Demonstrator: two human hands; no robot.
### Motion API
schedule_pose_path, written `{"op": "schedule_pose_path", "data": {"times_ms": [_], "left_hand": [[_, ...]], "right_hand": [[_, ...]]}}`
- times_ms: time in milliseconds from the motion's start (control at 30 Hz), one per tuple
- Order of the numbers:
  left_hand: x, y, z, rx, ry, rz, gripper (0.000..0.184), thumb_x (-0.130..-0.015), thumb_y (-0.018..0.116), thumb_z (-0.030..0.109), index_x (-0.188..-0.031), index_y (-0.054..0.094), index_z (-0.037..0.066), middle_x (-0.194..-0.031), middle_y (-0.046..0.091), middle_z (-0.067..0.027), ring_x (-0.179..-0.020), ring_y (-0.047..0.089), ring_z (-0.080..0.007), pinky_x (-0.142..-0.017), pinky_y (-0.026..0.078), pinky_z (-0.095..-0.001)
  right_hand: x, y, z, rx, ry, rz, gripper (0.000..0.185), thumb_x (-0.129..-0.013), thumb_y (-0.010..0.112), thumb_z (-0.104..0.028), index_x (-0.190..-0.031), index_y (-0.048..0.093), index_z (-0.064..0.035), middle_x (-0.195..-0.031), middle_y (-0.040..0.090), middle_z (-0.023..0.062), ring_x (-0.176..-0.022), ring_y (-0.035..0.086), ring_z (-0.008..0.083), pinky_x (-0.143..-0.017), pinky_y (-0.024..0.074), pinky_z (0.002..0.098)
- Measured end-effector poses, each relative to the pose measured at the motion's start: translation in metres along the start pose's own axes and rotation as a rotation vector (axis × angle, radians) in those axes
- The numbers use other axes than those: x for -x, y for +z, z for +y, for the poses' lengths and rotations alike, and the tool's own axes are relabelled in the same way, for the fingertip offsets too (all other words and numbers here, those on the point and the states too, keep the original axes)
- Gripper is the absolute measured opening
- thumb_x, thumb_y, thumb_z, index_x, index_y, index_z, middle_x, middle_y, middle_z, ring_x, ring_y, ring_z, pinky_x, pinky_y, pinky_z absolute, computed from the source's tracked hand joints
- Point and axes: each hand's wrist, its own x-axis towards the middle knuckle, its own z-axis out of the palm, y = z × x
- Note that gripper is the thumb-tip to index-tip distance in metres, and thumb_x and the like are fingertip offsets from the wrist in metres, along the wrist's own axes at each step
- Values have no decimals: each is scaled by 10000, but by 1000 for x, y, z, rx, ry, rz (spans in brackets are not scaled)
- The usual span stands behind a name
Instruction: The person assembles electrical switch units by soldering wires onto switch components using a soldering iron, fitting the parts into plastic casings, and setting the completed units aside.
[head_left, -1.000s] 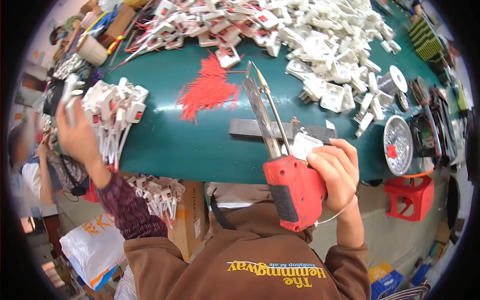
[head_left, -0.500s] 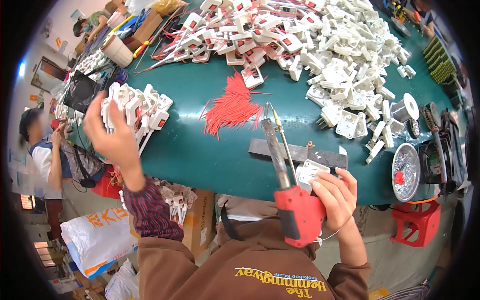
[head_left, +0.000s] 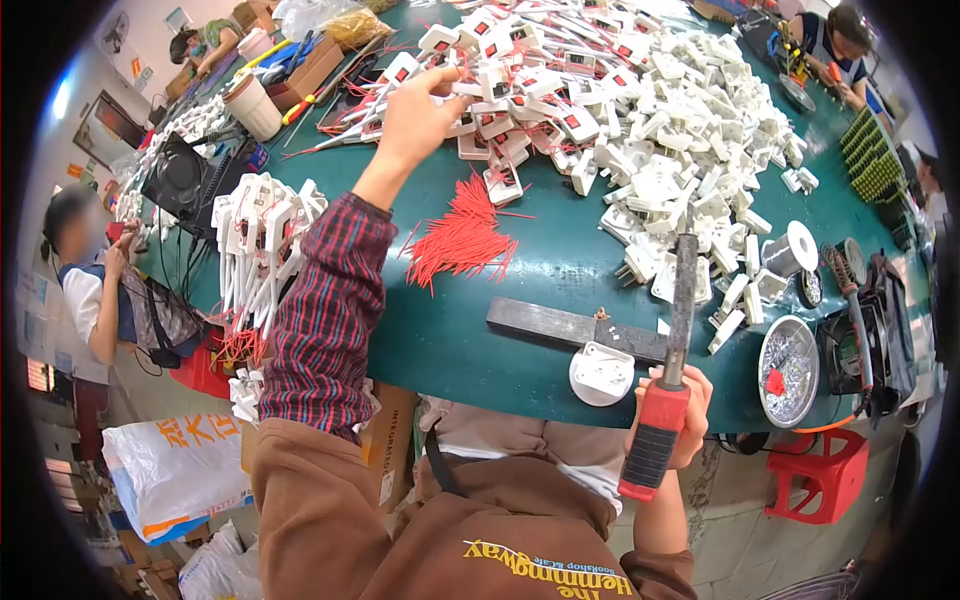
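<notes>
My left hand (head_left: 420, 115) reaches to the left edge of the pile of white parts with red switches (head_left: 510, 85), fingers curled at one of them; what they grip is too small to make out. My right hand (head_left: 690, 415) is closed around the red and black handle of a soldering gun (head_left: 665, 430), its metal barrel pointing up toward the pile of white plastic housings (head_left: 690, 130). A round white part (head_left: 602, 374) lies by the table edge against a dark bar (head_left: 550, 320). Red wires (head_left: 460, 240) lie in a heap between my hands.
Finished-looking white parts with cords (head_left: 262, 250) are stacked at the left. A solder spool (head_left: 790, 250) and a metal bowl (head_left: 788, 370) stand at the right. A black fan (head_left: 180, 175) is at the far left. Co-workers sit at left and at both far corners.
My left hand has moved from the stack at the left to the pile with red switches. My right hand has swung the soldering gun upright and away from the round white part, which now lies uncovered.
</notes>
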Motion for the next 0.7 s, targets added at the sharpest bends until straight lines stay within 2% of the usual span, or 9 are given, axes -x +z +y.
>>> {"op": "schedule_pose_path", "data": {"times_ms": [100,167,300,367,433,467,500,633,700], "left_hand": [[-11,-4,-11,95,-158,-141,326,-756,747,207,-1031,682,45,-846,675,-107,-716,627,-142,-675,502,-324],[-18,-2,-16,66,-114,-69,292,-789,737,189,-1020,675,22,-816,659,-62,-662,584,-91,-622,503,-278],[-38,-12,-18,660,-211,402,248,-844,705,143,-1009,645,-33,-864,655,-27,-712,596,-95,-611,508,-237],[-29,-23,11,441,-127,586,239,-849,703,140,-1005,640,-30,-899,663,-35,-745,607,-101,-688,516,-255],[3,-30,69,403,191,612,238,-866,668,76,-1081,620,-12,-954,668,-95,-863,640,-171,-774,521,-267],[18,-39,83,148,442,623,252,-823,695,71,-1054,633,-10,-971,662,-120,-848,649,-200,-791,512,-267],[34,-47,96,-110,687,622,267,-781,722,66,-1026,647,-8,-988,657,-145,-833,658,-230,-808,503,-267],[137,-64,161,-149,674,74,262,-722,705,7,-980,658,-6,-1030,631,-192,-837,655,-278,-687,536,-318],[166,-51,166,-64,695,-7,234,-712,702,3,-943,662,-6,-1028,621,-193,-803,649,-256,-626,528,-317]], "right_hand": [[-2,-4,2,-24,-50,-50,397,-770,711,-68,-1067,459,5,-794,658,133,-723,630,254,-803,488,477],[-4,-3,1,-1,-68,-41,405,-753,714,-64,-1061,464,21,-793,650,146,-699,624,254,-780,500,476],[-4,-3,-1,13,-62,-35,394,-771,694,-72,-1088,472,2,-805,652,129,-693,626,245,-766,497,466],[-2,-2,1,0,-66,-35,404,-748,714,-49,-1063,473,26,-803,645,155,-680,612,249,-775,499,484],[1,-3,2,-72,-22,-4,360,-752,703,-33,-1039,493,20,-791,637,154,-702,607,252,-778,493,492],[4,-2,2,-64,-11,-10,360,-752,703,-33,-1039,493,20,-791,637,154,-702,607,252,-778,493,492],[5,-1,1,-60,17,21,307,-773,677,-24,-1023,503,14,-776,630,143,-719,604,259,-783,489,480],[3,-14,-5,18,207,-138,132,-839,589,-15,-958,532,2,-783,615,113,-779,594,270,-820,473,412],[5,-19,-9,19,291,-130,114,-799,682,-64,-829,594,3,-832,653,101,-747,618,254,-728,493,374]]}}
